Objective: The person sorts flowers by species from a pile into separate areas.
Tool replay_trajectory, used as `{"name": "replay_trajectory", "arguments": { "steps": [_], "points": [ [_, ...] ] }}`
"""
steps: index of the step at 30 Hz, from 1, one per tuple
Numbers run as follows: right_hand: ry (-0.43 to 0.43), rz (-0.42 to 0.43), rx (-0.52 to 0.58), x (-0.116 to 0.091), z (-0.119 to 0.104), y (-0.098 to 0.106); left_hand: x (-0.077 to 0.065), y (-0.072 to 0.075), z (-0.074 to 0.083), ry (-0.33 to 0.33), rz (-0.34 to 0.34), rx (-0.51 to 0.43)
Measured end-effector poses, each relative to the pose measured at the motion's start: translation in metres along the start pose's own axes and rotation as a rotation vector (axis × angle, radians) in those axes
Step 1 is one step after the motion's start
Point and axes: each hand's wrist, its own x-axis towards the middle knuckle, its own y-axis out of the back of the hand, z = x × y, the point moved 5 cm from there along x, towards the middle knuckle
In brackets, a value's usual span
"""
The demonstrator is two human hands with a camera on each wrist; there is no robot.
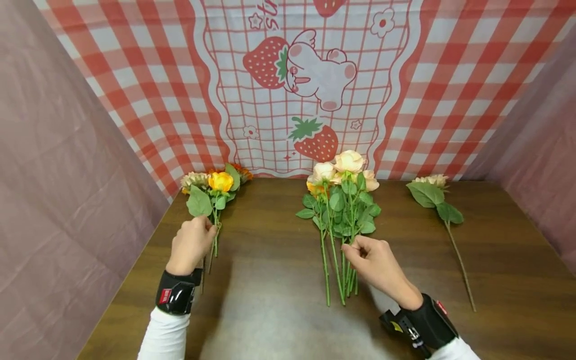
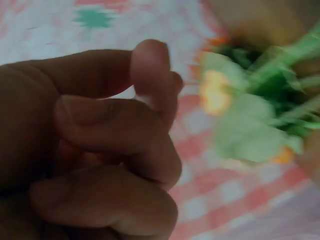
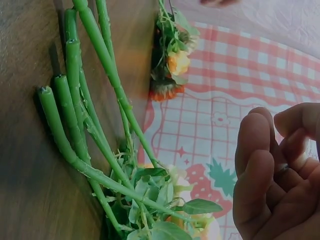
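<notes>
My left hand [image 1: 192, 241] is beside the stems of a flower bunch at the left, whose yellow rose [image 1: 221, 181] faces up among green leaves. In the left wrist view its fingers [image 2: 135, 130] are loosely bent with nothing between them, and the bunch is blurred beyond. Over the stems of the middle bunch is my right hand [image 1: 377, 262], fingers loosely curled. The right wrist view shows its fingers [image 3: 254, 145] apart from the thick green stems [image 3: 100, 145], holding nothing. Pale peach roses [image 1: 348, 161] top that middle bunch, with leaves crowded below.
A single cream flower [image 1: 431, 181] with a long thin stem lies at the right of the brown table [image 1: 270, 310]. Behind the table hangs a red-and-white checked cloth [image 1: 468, 65] with strawberry prints. Pinkish drapes [image 1: 76, 190] close off both sides.
</notes>
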Motion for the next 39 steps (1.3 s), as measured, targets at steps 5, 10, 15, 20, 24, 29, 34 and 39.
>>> {"name": "replay_trajectory", "arguments": {
  "steps": [5,10,15,20,24,29,34,39],
  "points": [
    [0.008,0.002,0.001,0.000,0.001,0.000,0.012,-0.028,-0.022,0.045,-0.090,0.062],
    [0.014,-0.003,0.002,0.002,0.000,0.001,0.014,-0.046,-0.025,0.066,-0.178,0.117],
    [0.032,-0.001,0.010,0.004,-0.003,0.000,0.015,-0.055,-0.025,0.067,-0.157,0.146],
    [0.028,-0.031,0.038,0.003,-0.002,-0.003,0.014,-0.063,-0.029,0.104,-0.151,0.143],
    [0.012,-0.033,0.036,0.001,0.000,-0.003,0.017,-0.066,-0.030,0.112,-0.138,0.140],
    [0.011,-0.026,0.031,0.001,0.001,-0.003,0.018,-0.068,-0.033,0.130,-0.118,0.137],
    [0.029,-0.030,0.024,0.004,-0.001,-0.003,0.018,-0.067,-0.034,0.125,-0.117,0.129],
    [0.012,-0.032,0.012,0.003,0.001,-0.003,0.020,-0.065,-0.030,0.056,-0.058,0.063]
  ]
}}
